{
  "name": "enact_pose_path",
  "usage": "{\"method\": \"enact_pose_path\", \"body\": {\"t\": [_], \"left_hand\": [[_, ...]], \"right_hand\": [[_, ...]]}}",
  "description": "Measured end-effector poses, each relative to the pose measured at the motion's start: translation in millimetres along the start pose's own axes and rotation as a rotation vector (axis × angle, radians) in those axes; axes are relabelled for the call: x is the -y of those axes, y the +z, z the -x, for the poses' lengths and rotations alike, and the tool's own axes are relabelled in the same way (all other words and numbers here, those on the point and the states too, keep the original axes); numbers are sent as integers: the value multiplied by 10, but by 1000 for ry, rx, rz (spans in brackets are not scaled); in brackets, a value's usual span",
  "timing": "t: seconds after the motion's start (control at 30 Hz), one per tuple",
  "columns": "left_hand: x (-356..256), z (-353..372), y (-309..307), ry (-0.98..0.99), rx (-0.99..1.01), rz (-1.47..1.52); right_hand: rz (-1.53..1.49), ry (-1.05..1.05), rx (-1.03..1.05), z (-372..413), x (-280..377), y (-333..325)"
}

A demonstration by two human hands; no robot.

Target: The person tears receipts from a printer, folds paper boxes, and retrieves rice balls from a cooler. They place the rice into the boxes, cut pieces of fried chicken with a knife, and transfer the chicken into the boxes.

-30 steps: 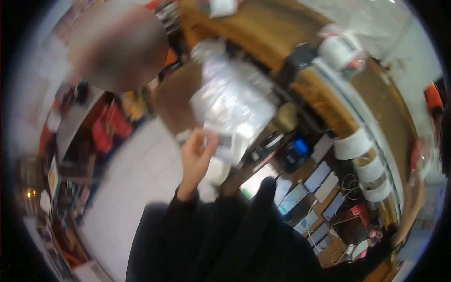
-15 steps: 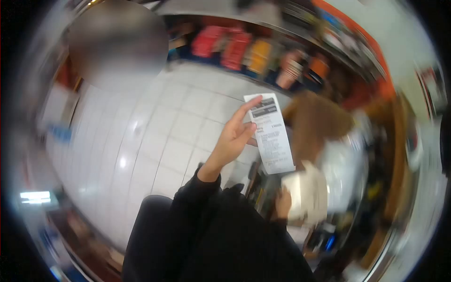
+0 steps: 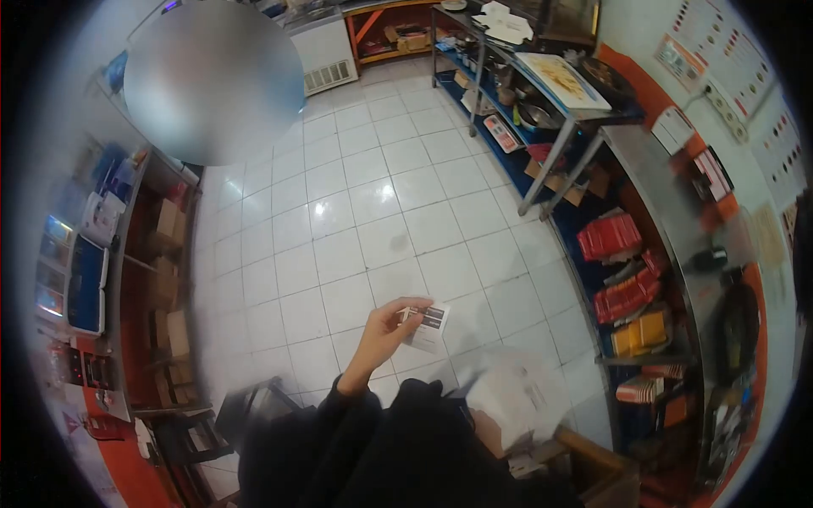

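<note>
My left hand is closed in a pinch on a printed paper receipt. The receipt hangs over the tiled floor, its upper part with dark printed bands facing me. Lower and to the right, my right hand grips a white paper bag, which is smeared by motion. The fingers of that hand are mostly hidden by the bag. Both arms are in black sleeves.
A wooden chair or stool stands by my right side. Along the right runs a metal counter with red packs and yellow packs beneath. Shelves with cardboard boxes line the left; a dark stool is near me.
My view has swung toward the open aisle. The left hand with the receipt now sits lower in view, the receipt foreshortened. My right hand still holds the white bag, now lower.
</note>
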State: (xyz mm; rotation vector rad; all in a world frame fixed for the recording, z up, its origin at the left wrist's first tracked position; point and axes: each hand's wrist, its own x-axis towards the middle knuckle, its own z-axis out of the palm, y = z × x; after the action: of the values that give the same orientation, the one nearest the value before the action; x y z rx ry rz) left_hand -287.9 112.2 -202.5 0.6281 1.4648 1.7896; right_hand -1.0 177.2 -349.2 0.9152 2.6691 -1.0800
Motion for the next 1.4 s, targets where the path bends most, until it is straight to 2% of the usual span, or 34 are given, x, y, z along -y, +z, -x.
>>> {"method": "enact_pose_path", "body": {"t": [0.1, 0.17, 0.3, 0.37, 0.4, 0.43, 0.5, 0.53, 0.6, 0.67, 0.73, 0.77, 0.83, 0.87, 0.93, 1.0, 1.03, 1.07, 1.13, 1.2, 1.23, 1.27, 1.3, 1.33, 1.4], "left_hand": [[-2, -572, -271, 85, -128, -53], [2, -998, -478, 82, -219, -106], [148, -2013, -879, 171, -305, -127], [70, -2557, -1043, 85, -377, -45], [-3, -2800, -1094, 87, -380, -57], [-94, -3059, -1133, 105, -431, -60], [-268, -3442, -1214, 133, -477, -65], [-344, -3628, -1300, 119, -483, -72], [-435, -3948, -1448, 206, -560, -203], [-465, -4258, -1664, 181, -591, -160], [-263, -4640, -1923, 145, -721, -176], [-185, -4900, -2009, 140, -712, -158], [-116, -5322, -2251, 28, -569, -287], [-165, -5549, -2330, -6, -551, -304], [-347, -6235, -2407, -251, -284, -250], [-240, -7063, -2480, -158, -270, -279], [-260, -7509, -2438, -147, -236, -262], [-295, -7920, -2347, -147, -200, -240], [-404, -8767, -2085, -288, -12, -41], [-43, -9706, -1912, -7, 224, -401], [-24, -10121, -1759, -1, 326, -438], [-6, -10506, -1588, 11, 422, -470], [96, -10896, -1447, 43, 462, -564], [244, -11218, -1337, 71, 495, -654], [391, -11758, -1206, 35, 493, -688]], "right_hand": [[-30, -137, 73, -854, 131, -319], [-94, -86, 144, -1302, -6, -444], [58, -80, 142, -2414, -484, -769], [177, 95, 159, -3130, -482, -1080], [202, 43, 88, -3532, -443, -1275], [55, 14, 46, -3930, -397, -1525], [103, -162, -83, -4711, -186, -1975], [66, -282, -219, -5125, -13, -2188], [174, -334, -190, -5859, 432, -2644], [155, -498, -244, -6552, 848, -2942], [129, -636, -270, -7190, 1172, -3099], [148, -618, -222, -7465, 1339, -3159], [138, -576, -169, -7966, 1571, -3300], [76, -552, -207, -8165, 1629, -3348], [-8, -494, -258, -8391, 1645, -3408], [-9, -435, -449, -8740, 1543, -3663], [0, -426, -468, -8951, 1453, -3871], [88, -287, -496, -9099, 1333, -4076], [235, 23, -521, -9250, 1030, -4352], [245, 60, -631, -9490, 667, -4659], [235, 83, -643, -9640, 522, -4747], [287, 204, -671, -9779, 381, -4839], [347, 320, -693, -9935, 277, -4923], [353, 327, -695, -10092, 199, -4973], [504, 461, -700, -10478, -1, -5040]]}}
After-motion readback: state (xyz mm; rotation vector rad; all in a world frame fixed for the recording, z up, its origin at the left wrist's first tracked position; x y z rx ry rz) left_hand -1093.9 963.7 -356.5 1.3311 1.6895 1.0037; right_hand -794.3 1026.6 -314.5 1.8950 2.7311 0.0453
